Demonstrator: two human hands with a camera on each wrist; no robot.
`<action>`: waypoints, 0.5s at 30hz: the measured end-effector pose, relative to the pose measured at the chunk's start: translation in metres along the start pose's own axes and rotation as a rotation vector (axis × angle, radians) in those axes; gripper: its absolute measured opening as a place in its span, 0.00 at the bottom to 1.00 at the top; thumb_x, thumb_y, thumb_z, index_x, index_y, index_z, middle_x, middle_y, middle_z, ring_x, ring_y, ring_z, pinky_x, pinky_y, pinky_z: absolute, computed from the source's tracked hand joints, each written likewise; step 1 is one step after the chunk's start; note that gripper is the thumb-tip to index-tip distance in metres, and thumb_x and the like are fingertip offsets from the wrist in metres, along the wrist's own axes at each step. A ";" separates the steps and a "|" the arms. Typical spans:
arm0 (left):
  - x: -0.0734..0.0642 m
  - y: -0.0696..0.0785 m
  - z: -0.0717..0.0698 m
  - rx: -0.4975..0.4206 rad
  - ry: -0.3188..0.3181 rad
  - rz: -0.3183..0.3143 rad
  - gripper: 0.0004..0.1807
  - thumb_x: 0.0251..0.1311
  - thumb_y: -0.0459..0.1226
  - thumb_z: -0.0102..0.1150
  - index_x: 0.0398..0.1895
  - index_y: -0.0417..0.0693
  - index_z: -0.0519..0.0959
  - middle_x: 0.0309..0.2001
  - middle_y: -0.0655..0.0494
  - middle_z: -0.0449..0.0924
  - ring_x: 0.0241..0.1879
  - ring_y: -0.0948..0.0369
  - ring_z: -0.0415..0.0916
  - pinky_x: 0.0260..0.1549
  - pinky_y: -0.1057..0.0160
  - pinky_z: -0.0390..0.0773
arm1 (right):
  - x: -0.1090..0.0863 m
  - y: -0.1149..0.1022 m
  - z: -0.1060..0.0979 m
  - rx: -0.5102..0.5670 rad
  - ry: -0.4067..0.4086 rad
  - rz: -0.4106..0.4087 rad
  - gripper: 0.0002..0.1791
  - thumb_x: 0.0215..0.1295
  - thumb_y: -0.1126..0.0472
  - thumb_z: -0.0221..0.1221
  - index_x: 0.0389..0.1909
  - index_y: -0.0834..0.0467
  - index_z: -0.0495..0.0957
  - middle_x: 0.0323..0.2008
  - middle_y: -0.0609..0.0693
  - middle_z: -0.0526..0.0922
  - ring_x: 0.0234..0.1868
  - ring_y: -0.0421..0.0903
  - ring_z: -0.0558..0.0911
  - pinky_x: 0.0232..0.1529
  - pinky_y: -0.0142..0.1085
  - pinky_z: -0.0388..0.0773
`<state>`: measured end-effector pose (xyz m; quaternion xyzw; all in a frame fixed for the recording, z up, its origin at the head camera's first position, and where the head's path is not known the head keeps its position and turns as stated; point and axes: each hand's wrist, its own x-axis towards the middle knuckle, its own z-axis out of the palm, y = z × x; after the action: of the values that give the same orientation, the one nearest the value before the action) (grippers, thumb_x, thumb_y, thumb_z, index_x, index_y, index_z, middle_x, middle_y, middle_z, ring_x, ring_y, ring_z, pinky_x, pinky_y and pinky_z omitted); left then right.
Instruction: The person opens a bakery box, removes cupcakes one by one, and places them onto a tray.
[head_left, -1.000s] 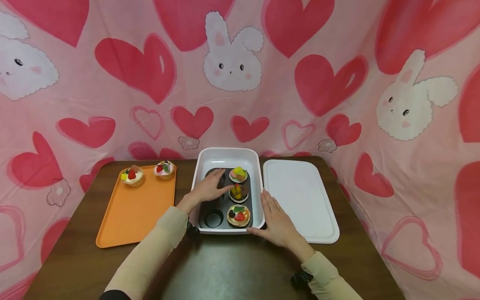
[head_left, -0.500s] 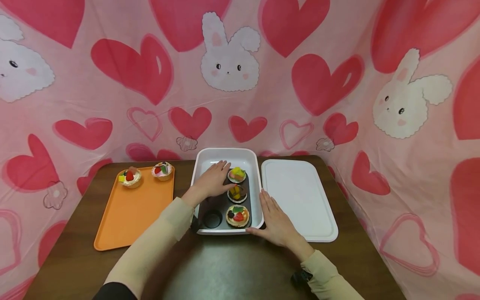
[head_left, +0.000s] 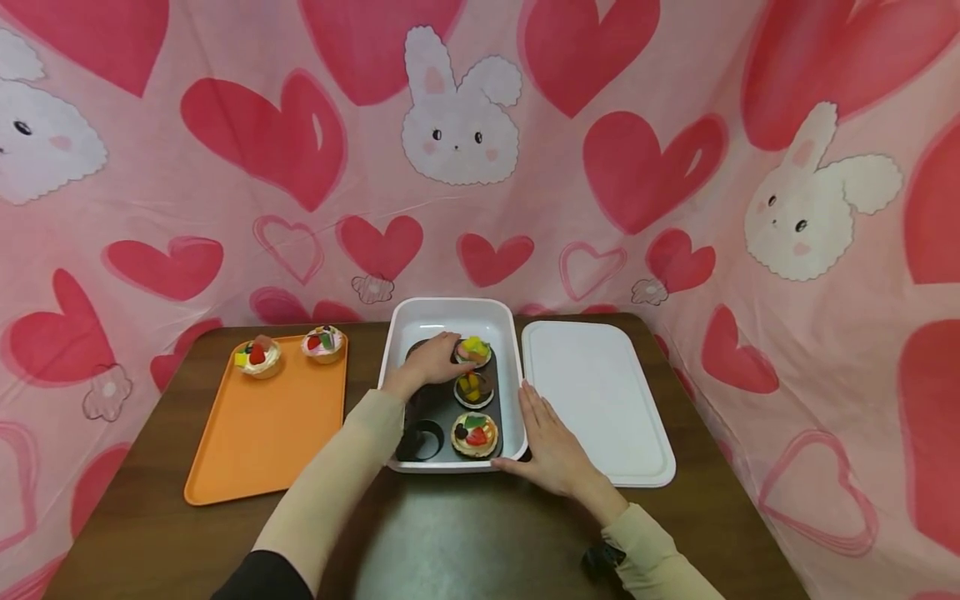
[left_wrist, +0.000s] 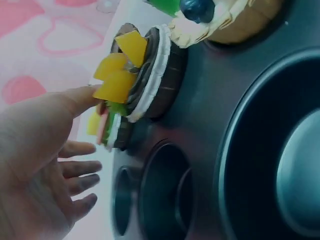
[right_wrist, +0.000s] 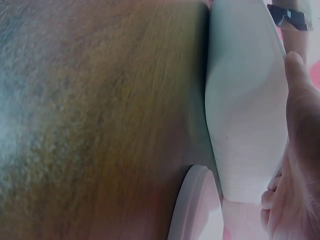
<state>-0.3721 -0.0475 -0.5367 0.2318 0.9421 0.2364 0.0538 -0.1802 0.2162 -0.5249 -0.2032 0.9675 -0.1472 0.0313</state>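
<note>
My left hand (head_left: 429,362) hovers over the dark muffin pan (head_left: 447,407), fingers loosely spread. Its thumb lies close to the far fruit tart (head_left: 477,346), topped with yellow and pink; I cannot tell whether they touch. The left wrist view shows this hand (left_wrist: 45,155) holding nothing, beside the chocolate tart (left_wrist: 155,75) with orange fruit chunks. The nearest tart (head_left: 475,435) carries a strawberry and dark berries. All three sit in the pan's right column, inside a white container (head_left: 517,350). Straight-fingered, my right hand (head_left: 557,450) rests against the container's front right corner.
An orange tray (head_left: 262,442) at the left bears two cream tarts, one with a strawberry (head_left: 258,357) and one pinkish (head_left: 324,343). To the container's right lies a flat white lid (head_left: 600,408). Pink heart-print cloth (head_left: 420,267) hangs behind the wooden table (head_left: 465,533).
My left hand has shifted slightly right and farther in over the pan, its thumb passing from the chocolate tart to the far tart. The right hand stays put, and no tart has moved.
</note>
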 end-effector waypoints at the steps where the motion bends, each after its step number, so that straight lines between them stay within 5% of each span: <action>1: 0.007 -0.011 0.011 -0.032 0.017 0.007 0.44 0.68 0.63 0.68 0.72 0.38 0.76 0.66 0.40 0.83 0.64 0.45 0.83 0.70 0.42 0.81 | 0.000 0.000 0.000 -0.001 0.003 -0.003 0.75 0.64 0.18 0.61 0.90 0.64 0.36 0.91 0.62 0.39 0.92 0.57 0.47 0.90 0.53 0.49; 4: 0.021 -0.029 0.030 -0.157 0.044 0.015 0.40 0.65 0.64 0.71 0.67 0.43 0.80 0.60 0.45 0.87 0.58 0.49 0.85 0.67 0.43 0.83 | -0.001 0.000 0.000 -0.005 0.015 -0.014 0.75 0.65 0.19 0.62 0.90 0.65 0.37 0.91 0.63 0.40 0.92 0.58 0.49 0.90 0.54 0.52; 9: 0.016 -0.027 0.034 -0.330 0.066 -0.043 0.42 0.63 0.63 0.74 0.72 0.47 0.80 0.65 0.47 0.86 0.64 0.49 0.83 0.73 0.41 0.79 | 0.000 0.000 -0.001 0.008 0.016 -0.017 0.74 0.65 0.20 0.63 0.90 0.65 0.39 0.91 0.63 0.41 0.92 0.59 0.50 0.90 0.55 0.53; 15: 0.007 -0.033 0.034 -0.301 0.094 0.065 0.40 0.68 0.52 0.74 0.78 0.43 0.75 0.73 0.42 0.81 0.74 0.43 0.77 0.79 0.38 0.72 | 0.000 0.000 0.001 0.028 0.020 -0.012 0.75 0.64 0.19 0.63 0.90 0.64 0.38 0.91 0.62 0.40 0.92 0.58 0.50 0.90 0.55 0.53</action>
<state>-0.3849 -0.0560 -0.5819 0.2399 0.8896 0.3870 0.0361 -0.1797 0.2162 -0.5257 -0.2070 0.9644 -0.1628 0.0235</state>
